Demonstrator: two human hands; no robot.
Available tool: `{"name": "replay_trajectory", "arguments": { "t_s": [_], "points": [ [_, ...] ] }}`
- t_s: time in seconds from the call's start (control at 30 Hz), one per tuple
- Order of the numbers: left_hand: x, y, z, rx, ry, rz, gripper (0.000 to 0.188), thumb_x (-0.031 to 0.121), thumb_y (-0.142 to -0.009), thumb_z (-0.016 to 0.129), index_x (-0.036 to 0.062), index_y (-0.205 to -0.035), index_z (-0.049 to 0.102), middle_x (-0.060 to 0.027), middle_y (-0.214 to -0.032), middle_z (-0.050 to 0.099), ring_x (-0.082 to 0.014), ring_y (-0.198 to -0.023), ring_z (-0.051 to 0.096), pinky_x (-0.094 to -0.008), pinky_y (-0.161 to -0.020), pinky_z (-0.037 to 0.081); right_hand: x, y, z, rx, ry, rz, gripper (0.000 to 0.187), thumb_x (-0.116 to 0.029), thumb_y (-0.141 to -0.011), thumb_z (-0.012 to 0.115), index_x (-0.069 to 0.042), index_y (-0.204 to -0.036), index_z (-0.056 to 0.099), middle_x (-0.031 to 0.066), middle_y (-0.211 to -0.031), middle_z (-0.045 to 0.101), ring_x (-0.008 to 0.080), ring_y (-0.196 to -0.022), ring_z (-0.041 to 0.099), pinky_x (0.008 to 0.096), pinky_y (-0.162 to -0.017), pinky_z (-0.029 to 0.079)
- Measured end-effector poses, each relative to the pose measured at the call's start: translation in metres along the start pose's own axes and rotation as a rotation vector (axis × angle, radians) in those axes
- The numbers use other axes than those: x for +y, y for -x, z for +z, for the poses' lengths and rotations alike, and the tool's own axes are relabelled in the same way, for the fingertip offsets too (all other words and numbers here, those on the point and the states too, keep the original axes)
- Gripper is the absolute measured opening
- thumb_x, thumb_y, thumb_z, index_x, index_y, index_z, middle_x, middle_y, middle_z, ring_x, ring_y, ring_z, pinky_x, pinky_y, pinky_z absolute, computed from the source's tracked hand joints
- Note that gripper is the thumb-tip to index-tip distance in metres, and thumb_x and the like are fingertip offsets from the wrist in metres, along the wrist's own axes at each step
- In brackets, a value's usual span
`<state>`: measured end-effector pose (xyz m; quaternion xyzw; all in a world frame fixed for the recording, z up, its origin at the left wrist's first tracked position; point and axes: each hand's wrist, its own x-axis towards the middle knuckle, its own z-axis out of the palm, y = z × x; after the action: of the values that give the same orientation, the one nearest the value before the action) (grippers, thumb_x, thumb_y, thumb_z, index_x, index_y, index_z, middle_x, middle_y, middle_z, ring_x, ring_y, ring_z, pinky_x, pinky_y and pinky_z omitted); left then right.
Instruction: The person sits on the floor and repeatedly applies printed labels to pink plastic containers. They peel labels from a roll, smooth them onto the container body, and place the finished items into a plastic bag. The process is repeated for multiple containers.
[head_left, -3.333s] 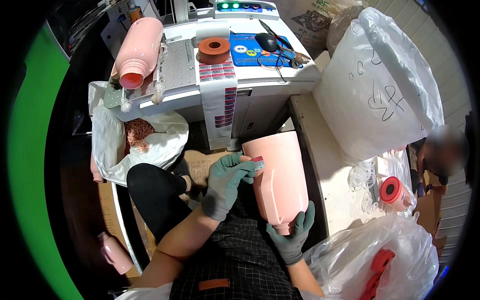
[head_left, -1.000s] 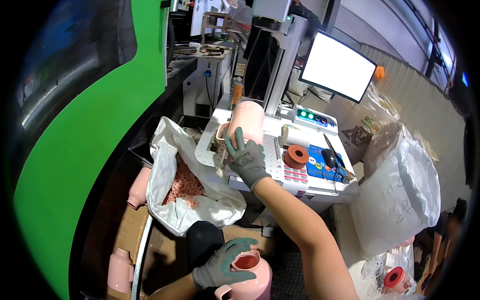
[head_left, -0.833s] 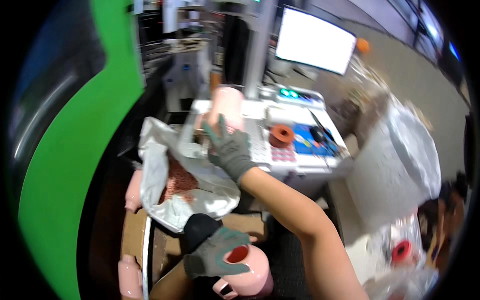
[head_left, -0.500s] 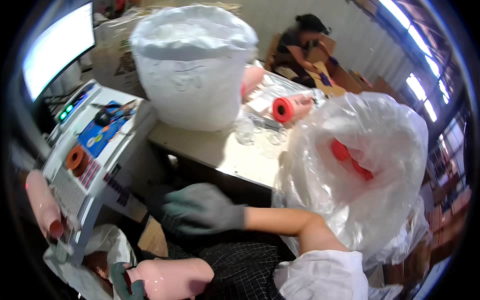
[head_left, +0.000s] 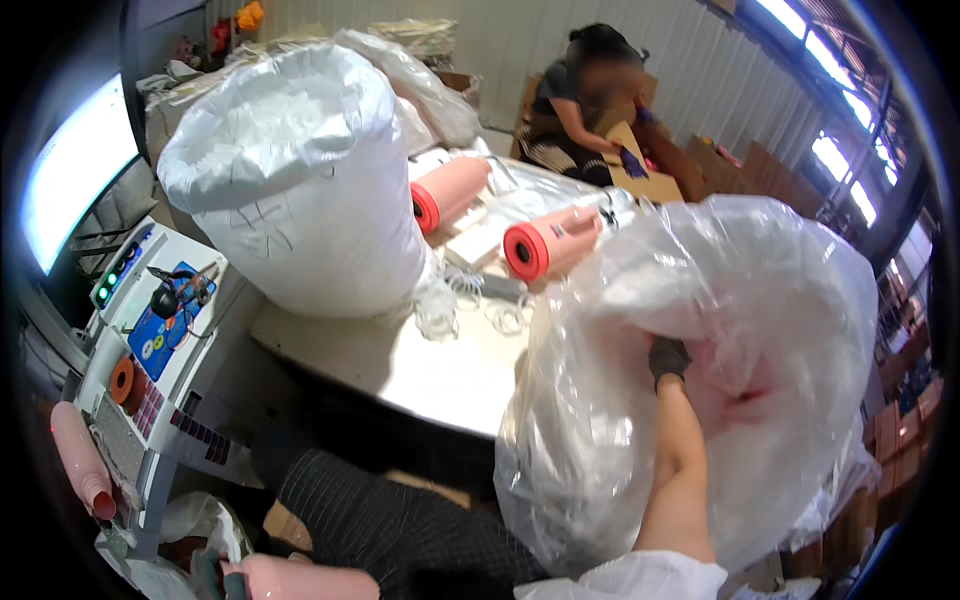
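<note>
One big clear bag (head_left: 585, 470) surrounds my right grip (head_left: 668, 360). Its far rim stands well apart from that grip, leaving wide open room, and the forearm crosses its near side. I cannot tell whether those fingers are spread or closed.

One table (head_left: 425, 372) lies left of the right grip; its front edge runs between my two grips, a sunlit strip of top inside it. One white sack (head_left: 320, 240) stands there, farther left. One white machine (head_left: 205, 325) is ahead of my left grip (head_left: 212, 577).

I count four pink bottles: one held bottle (head_left: 310, 580), its neck end clasped in my left grip; one machine bottle (head_left: 82, 455), ahead-left of that grip; two red-lidded bottles (head_left: 560, 242), ahead-left of the right grip.

One orange roll (head_left: 122, 380) lies beyond the left grip. Several clear rings (head_left: 437, 312), overlapping too much to count, lie left of the right grip.
</note>
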<state>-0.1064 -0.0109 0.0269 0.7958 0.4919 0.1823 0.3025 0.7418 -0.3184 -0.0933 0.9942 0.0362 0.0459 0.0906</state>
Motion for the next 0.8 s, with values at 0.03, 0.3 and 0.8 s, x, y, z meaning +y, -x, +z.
{"name": "replay_trajectory", "arguments": {
  "t_s": [0.03,0.3,0.8],
  "points": [
    [-0.008,0.002,-0.004,0.004,-0.069,-0.01,0.046,0.025,-0.103,0.064,-0.0017,-0.139,0.056,-0.0206,-0.144,0.059,-0.0306,-0.131,0.055,-0.0432,-0.112,0.044,-0.001,-0.006,-0.002,-0.047,0.044,-0.003,0.035,-0.035,-0.101,0.058,-0.008,-0.119,0.069,0.0205,-0.12,0.07,0.0359,-0.11,0.068,0.0477,-0.096,0.052],
    [0.044,-0.013,-0.004,-0.083,-0.388,-0.084,0.038,0.028,-0.105,0.061,0.0012,-0.133,0.061,-0.0207,-0.13,0.064,-0.0358,-0.125,0.059,-0.0427,-0.109,0.046,0.009,-0.007,0.004,0.353,-0.254,-0.026,0.039,-0.033,-0.098,0.063,-0.006,-0.125,0.068,0.021,-0.125,0.068,0.0378,-0.116,0.065,0.0487,-0.101,0.049],
    [-0.208,0.002,0.06,0.55,0.691,-0.081,0.029,0.017,-0.103,0.056,0.0051,-0.129,0.061,-0.0092,-0.122,0.069,-0.0207,-0.112,0.067,-0.0368,-0.097,0.052,-0.107,0.263,-0.189,0.314,-1.549,-0.865,0.057,-0.026,-0.09,0.077,0.007,-0.134,0.062,0.0118,-0.118,0.064,0.0259,-0.11,0.063,0.0393,-0.098,0.051]
  ]
}}
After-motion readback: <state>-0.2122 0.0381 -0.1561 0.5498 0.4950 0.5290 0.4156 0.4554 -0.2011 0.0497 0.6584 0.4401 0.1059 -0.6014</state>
